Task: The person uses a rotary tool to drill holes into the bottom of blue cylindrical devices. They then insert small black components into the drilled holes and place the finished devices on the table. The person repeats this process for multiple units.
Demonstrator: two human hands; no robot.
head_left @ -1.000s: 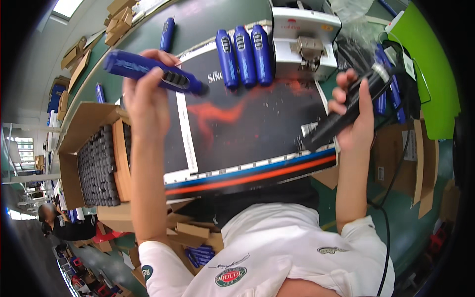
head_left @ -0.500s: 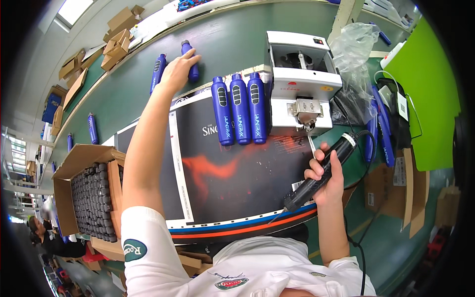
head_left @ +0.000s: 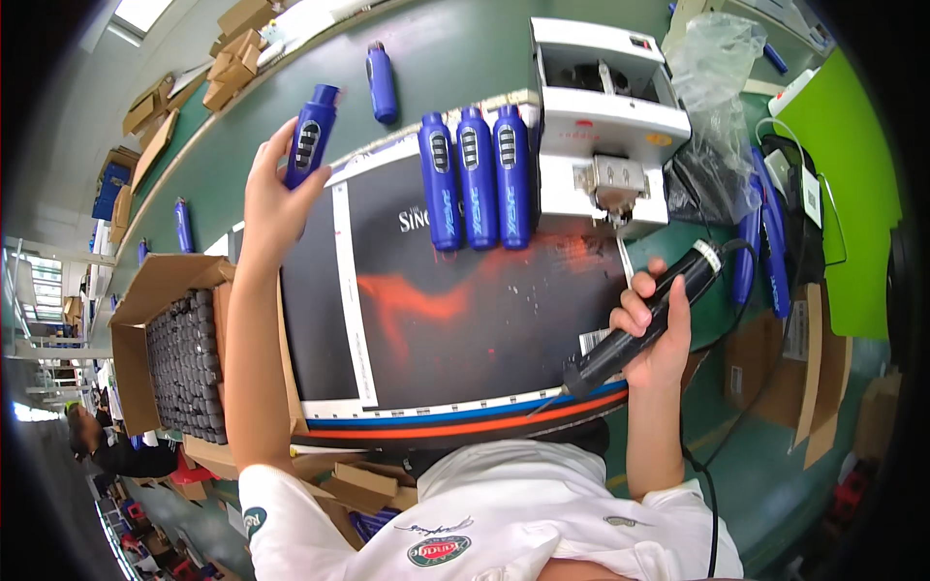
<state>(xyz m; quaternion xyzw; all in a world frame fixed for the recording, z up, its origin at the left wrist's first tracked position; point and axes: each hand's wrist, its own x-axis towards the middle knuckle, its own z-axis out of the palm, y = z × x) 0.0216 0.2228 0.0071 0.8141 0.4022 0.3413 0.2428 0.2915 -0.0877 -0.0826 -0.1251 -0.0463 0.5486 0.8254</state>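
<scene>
My left hand grips a blue tube-shaped handle with a dark oval button panel, holding it tilted above the left part of the mat. Another blue handle lies beyond it on the green bench. Three matching handles sit side by side on the dark printed mat, left of a white bench machine that looks like a screw feeder. In front of that machine, my right hand is wrapped around a black electric screwdriver, its thin bit pointing down and left.
At left stands an open cardboard box full of small dark parts. A crumpled clear plastic bag and more blue pieces lie right of the machine. The screwdriver's black cable hangs at the right. A person is at far left.
My left hand has let go of the farther handle and lifted the one to its left, moving left and nearer. My right hand keeps the screwdriver. The view has shifted slightly.
</scene>
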